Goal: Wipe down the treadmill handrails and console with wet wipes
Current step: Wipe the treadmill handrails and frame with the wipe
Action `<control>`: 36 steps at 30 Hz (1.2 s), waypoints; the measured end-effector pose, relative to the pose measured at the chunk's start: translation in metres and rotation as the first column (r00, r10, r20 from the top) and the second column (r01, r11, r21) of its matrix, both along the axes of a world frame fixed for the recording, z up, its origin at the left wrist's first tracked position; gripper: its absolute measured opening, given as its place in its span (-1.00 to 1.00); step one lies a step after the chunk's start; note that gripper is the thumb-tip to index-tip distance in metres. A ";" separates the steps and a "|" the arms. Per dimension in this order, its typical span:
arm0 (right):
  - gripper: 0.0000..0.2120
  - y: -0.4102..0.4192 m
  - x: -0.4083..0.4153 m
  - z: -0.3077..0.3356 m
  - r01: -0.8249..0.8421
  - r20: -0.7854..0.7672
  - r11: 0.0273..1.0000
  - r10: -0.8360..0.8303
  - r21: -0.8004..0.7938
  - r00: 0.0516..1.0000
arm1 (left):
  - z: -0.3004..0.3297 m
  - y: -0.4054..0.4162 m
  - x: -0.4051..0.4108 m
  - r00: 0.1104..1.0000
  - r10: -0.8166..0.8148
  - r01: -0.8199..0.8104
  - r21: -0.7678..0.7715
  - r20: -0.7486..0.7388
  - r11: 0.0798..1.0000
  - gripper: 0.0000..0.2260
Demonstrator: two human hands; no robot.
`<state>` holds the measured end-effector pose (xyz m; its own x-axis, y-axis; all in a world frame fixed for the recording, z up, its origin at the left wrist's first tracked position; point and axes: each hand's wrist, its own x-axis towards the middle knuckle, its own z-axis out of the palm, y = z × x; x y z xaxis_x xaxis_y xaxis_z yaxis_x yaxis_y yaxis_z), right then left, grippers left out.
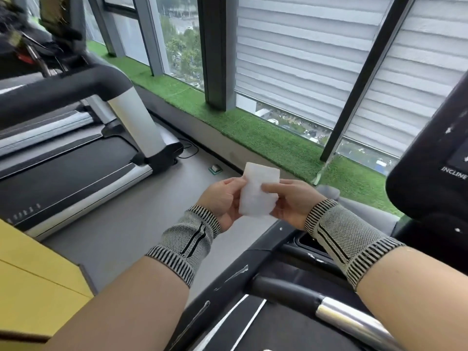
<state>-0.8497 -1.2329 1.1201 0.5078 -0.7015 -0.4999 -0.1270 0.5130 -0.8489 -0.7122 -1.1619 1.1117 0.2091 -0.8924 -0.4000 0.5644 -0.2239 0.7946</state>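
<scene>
A folded white wet wipe [257, 192] is held up in front of me between both hands. My left hand [222, 201] pinches its left edge and my right hand [291, 202] pinches its right edge. Both wrists wear striped knit bands. The treadmill's black console [430, 178], with the word INCLINE on it, stands at the right. Its black and silver handrail [329, 310] runs below my right forearm. The hands are to the left of the console and above the treadmill's front deck.
A second treadmill [76, 148] stands at the left with grey floor [131, 219] between the two machines. A green turf ledge [253, 133] runs along the windows with blinds. A yellow surface [33, 282] sits at the lower left.
</scene>
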 end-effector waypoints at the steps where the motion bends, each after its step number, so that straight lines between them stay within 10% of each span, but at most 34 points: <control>1: -0.87 -0.002 0.001 -0.001 0.019 0.006 0.998 -0.019 -0.061 1.000 | -0.001 0.000 0.000 0.999 -0.021 0.020 0.025 0.042 0.999 -0.92; 14: -0.73 -0.018 -0.021 -0.005 -0.167 -0.223 0.899 0.080 -0.405 0.972 | -0.016 -0.016 -0.006 0.975 -0.117 0.077 0.210 0.186 0.975 -0.90; 19: -0.59 -0.016 -0.037 -0.025 -0.784 -0.795 0.135 -0.131 -0.606 0.592 | -0.026 -0.030 -0.019 0.989 -0.068 0.039 0.214 0.130 0.976 -0.90; 22: -0.72 -0.017 -0.040 -0.041 -0.798 -0.781 -0.034 -0.181 -0.602 0.597 | -0.034 -0.038 -0.032 0.989 -0.106 0.078 0.246 0.104 0.966 -0.87; 25: -0.85 -0.031 -0.047 -0.044 -0.809 -0.794 -0.008 -0.187 -0.588 0.579 | -0.042 -0.048 -0.042 0.988 -0.125 0.096 0.269 0.093 0.958 -0.97; 29: -0.75 -0.066 -0.064 -0.040 -0.656 -0.747 0.364 -0.398 -0.661 0.533 | -0.056 -0.060 -0.045 0.937 -0.145 0.052 0.283 0.318 0.958 -0.97; 32: -0.78 -0.093 -0.071 -0.047 -0.686 -0.793 0.429 -0.476 -0.587 0.381 | -0.075 -0.066 -0.046 0.648 -0.281 0.099 0.288 0.707 0.953 -0.92; 36: -0.77 -0.095 -0.068 -0.072 -0.806 -0.906 0.433 -0.316 -0.402 0.282 | -0.085 -0.069 -0.055 0.350 -0.454 0.215 0.402 0.819 0.890 -0.69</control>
<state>-0.9180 -1.3283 1.0478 0.4492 -0.8864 -0.1118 -0.8907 -0.4541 0.0210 -0.7669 -1.2314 1.0272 0.2458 -0.9037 -0.3506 -0.5754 -0.4271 0.6975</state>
